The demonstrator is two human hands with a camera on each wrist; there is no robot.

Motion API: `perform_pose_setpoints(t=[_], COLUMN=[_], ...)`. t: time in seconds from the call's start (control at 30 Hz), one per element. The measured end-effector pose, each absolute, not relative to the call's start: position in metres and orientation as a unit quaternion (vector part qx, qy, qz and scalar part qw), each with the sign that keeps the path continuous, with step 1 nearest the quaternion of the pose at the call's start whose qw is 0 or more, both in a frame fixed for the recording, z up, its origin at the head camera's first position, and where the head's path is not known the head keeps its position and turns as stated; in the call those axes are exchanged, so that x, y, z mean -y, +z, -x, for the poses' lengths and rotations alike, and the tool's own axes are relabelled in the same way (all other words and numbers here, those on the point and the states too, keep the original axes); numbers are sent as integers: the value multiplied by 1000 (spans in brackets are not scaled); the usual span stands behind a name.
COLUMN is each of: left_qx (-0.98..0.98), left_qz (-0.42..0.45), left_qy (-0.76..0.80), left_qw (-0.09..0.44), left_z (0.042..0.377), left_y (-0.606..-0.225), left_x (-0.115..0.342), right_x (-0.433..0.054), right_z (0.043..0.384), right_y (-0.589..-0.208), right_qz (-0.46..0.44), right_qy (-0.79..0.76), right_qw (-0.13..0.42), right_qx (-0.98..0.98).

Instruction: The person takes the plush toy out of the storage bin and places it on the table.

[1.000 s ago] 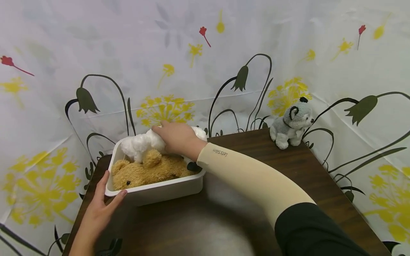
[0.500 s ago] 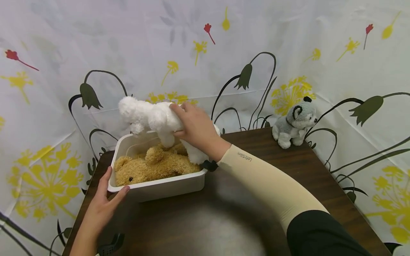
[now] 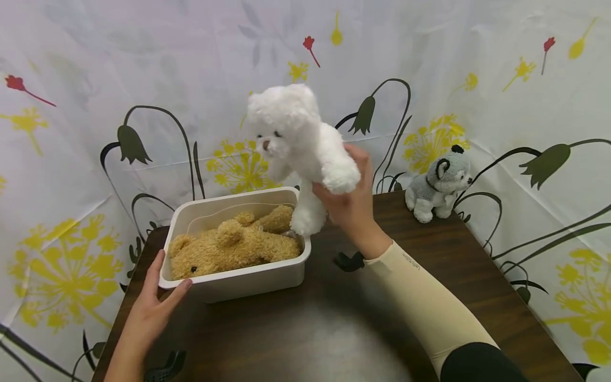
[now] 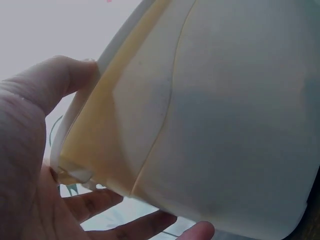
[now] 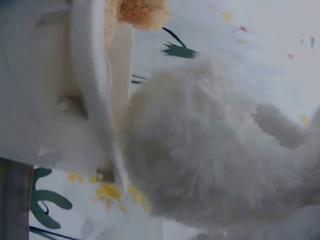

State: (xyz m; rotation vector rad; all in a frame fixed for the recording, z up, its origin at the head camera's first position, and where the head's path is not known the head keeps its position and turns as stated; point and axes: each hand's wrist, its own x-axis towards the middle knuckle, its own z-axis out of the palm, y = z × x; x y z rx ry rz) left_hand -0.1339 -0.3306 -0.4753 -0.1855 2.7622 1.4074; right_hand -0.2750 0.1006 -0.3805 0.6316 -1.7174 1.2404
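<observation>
My right hand (image 3: 350,201) grips a white plush bear (image 3: 291,122) by its body and holds it up above the right end of a white plastic bin (image 3: 258,286). The bear's face points left, and one leg hangs down by the bin's rim. In the right wrist view the bear's white fur (image 5: 200,140) fills the middle, beside the bin's rim (image 5: 90,75). My left hand (image 3: 150,307) holds the bin's near left corner, thumb on the rim; in the left wrist view its fingers reach along the bin's wall (image 4: 225,140). A golden-brown plush toy (image 3: 229,249) lies inside the bin.
A grey and white plush husky (image 3: 436,183) sits at the back right of the dark wooden table (image 3: 296,339). A flower-printed cloth (image 3: 200,69) hangs behind and around the table.
My right hand has lifted the white bear out of the bin, up and to the right, turning it upright. My left hand has stayed on the bin's corner.
</observation>
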Motion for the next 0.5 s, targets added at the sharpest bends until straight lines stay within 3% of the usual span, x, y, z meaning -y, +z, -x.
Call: perform_pose_setpoints(t=[0.23,0.33,0.47,0.5], left_qx=[-875,-869,-853,-850], left_qz=[44,41,41,42], left_qy=[482,493,520,525], left_qw=[3,1,9,12], left_z=[135,135,132,131], left_y=[-475,-473,-475,-476], left_x=[328,326,325,325], right_x=[-146,-163,-178,-181], right_z=[254,244,233,231], right_y=[-383,-395,-409,-410], right_qz=[-203,-153,-96,-94], right_qy=[542,389,404,501], right_qw=[512,549,506,481], right_qx=[635,724,756,714])
